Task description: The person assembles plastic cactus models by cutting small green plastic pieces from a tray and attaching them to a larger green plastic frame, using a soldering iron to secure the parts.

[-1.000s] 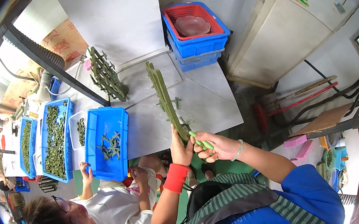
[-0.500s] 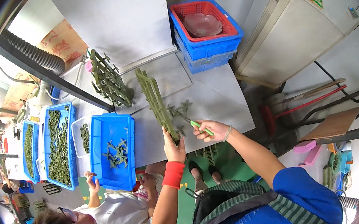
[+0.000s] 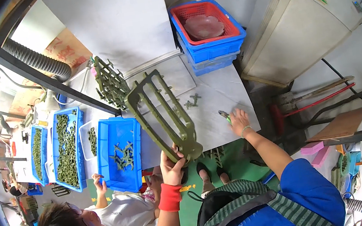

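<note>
Has turned the olive-green plastic rack with long pegged bars (image 3: 190, 141) from nearly edge-on to broad face up. Has also taken the right hand (image 3: 239, 122) and the green-handled metal cutters (image 3: 225, 116) away from the rack, out to the right over the tabletop.

Grips the rack's lower end in the closed left hand (image 3: 171, 167), with the bars slanting up through the centre of the frame. Spreads the right hand palm down over the cutters, right of centre; cannot tell whether gripping the handles.

Has a rectangular blue plastic tub (image 3: 117, 133) just left of the rack, with branching green pieces (image 3: 123, 156) scattered inside. Farther left, has a clear plastic box (image 3: 85, 144) with some green pieces, then a long blue tray (image 3: 81, 171) full of ring-like green parts. At upper centre, has stacked blue crates (image 3: 216, 52) under a red mesh basket (image 3: 226, 22) with a pinkish dish (image 3: 204, 26) inside.

Works at a pale grey tabletop (image 3: 209, 118), with loose branching green pieces (image 3: 193, 101) right of the rack. Stands on a green floor (image 3: 240, 164), near a co-worker in a white shirt (image 3: 131, 224) at lower left.
</note>
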Demonstrator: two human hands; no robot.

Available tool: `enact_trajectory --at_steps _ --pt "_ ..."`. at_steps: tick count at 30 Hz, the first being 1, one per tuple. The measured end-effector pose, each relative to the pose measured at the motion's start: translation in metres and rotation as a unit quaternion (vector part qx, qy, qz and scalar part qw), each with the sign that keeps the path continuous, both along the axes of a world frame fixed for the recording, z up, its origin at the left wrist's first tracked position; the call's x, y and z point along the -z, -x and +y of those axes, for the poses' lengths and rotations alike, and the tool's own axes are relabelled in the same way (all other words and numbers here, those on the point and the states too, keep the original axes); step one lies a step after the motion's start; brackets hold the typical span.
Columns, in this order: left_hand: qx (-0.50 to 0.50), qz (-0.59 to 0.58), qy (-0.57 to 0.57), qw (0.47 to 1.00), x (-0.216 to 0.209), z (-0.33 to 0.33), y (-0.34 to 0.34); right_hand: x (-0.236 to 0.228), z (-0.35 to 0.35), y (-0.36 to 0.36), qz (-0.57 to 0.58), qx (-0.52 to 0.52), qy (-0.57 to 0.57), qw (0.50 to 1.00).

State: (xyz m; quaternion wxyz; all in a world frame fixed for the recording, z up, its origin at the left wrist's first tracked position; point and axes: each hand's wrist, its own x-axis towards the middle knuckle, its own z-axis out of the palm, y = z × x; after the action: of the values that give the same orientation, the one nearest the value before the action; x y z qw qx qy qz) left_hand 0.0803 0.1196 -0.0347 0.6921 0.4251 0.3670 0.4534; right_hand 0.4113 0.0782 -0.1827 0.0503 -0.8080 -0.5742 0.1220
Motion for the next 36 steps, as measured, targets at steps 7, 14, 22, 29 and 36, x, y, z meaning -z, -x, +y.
enact_trajectory --at_steps 7,14,22,29,36 --pt "0.142 -0.083 0.047 0.985 0.004 -0.005 0.001 -0.132 0.019 0.005 0.656 -0.074 0.187 0.727" --pt "0.250 -0.076 0.093 0.961 0.011 0.016 -0.055 -0.144 -0.067 -0.039 0.679 -0.012 0.103 0.727" --pt "0.041 0.626 -0.224 0.746 0.161 0.044 -0.045 -0.065 -0.018 -0.115 0.519 0.191 -0.237 0.798" --pt "-0.008 0.505 -0.265 0.821 0.204 0.071 -0.044 -0.012 0.020 -0.131 0.556 0.206 -0.160 0.789" --pt "-0.038 0.530 -0.290 0.796 0.170 0.139 -0.076 -0.012 -0.006 -0.122 0.436 0.249 -0.145 0.853"
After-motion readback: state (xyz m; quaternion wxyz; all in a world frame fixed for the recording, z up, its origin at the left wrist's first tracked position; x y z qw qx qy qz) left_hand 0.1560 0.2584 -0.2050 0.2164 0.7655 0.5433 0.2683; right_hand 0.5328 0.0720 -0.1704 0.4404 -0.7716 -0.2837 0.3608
